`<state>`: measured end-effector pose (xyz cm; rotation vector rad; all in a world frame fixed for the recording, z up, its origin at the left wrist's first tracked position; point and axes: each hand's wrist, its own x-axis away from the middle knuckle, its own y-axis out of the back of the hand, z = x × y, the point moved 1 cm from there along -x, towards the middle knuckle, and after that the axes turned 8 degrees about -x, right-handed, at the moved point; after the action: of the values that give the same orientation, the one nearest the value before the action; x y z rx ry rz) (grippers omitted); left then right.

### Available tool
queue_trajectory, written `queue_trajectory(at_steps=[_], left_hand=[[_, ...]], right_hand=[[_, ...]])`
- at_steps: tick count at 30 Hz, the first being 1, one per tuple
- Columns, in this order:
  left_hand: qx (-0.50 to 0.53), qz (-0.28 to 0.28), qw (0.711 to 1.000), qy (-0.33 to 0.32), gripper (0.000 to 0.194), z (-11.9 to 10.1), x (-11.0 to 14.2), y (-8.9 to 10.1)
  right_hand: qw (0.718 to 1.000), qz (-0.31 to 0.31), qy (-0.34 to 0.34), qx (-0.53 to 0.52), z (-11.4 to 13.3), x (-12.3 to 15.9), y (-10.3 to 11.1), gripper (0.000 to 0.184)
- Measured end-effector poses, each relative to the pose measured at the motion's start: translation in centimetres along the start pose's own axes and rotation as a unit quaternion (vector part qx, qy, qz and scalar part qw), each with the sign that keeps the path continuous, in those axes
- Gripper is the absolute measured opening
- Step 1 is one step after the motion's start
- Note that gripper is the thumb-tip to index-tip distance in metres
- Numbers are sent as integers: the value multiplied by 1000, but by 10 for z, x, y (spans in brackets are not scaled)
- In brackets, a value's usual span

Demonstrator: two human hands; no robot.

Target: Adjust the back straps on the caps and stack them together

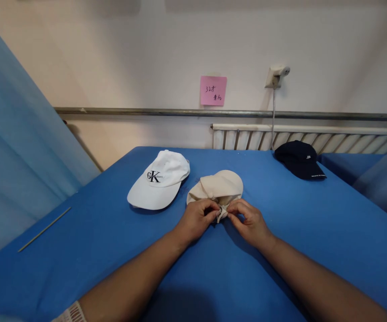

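A beige cap [225,182] lies on the blue-covered table, its brim at the far side and its back strap toward me. My left hand [198,217] pinches the strap end from the left, thumb and forefinger together. From the right, my right hand [249,221] pinches the same strap close to the left fingertips. The fastening between the fingers is too small to make out. To the left of the beige cap rests a white cap [171,167] with black letters, its brim pointing toward the near left.
A dark navy cap [296,154] sits at the table's far right. A thin stick [44,229] lies near the left edge of the blue cover [113,250]. Behind stand a radiator [247,138] and a wall pipe [166,112]. A blue curtain [19,147] hangs at the left.
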<state>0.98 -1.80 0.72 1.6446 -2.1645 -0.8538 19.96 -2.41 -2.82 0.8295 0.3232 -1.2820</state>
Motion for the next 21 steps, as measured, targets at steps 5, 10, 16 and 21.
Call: queue_trajectory(at_steps=[5, 10, 16, 21], left_hand=[[-20, -4, 999, -48, 19, -5, 4, -2], [-73, -35, 991, -110, 41, -10, 9, -6], [-102, -59, 984, -132, 33, -10, 9, -4], [-117, -35, 983, -139, 30, -11, 9, -2]], right_hand=[[999, -29, -28, -6, -3, 0, -2, 10], [997, -61, -37, -3, -1, 0, -1, 17], [1000, -25, -11, 9, 1, 1, 0, 30], [1000, -15, 3, 20, 3, 2, -2, 30]])
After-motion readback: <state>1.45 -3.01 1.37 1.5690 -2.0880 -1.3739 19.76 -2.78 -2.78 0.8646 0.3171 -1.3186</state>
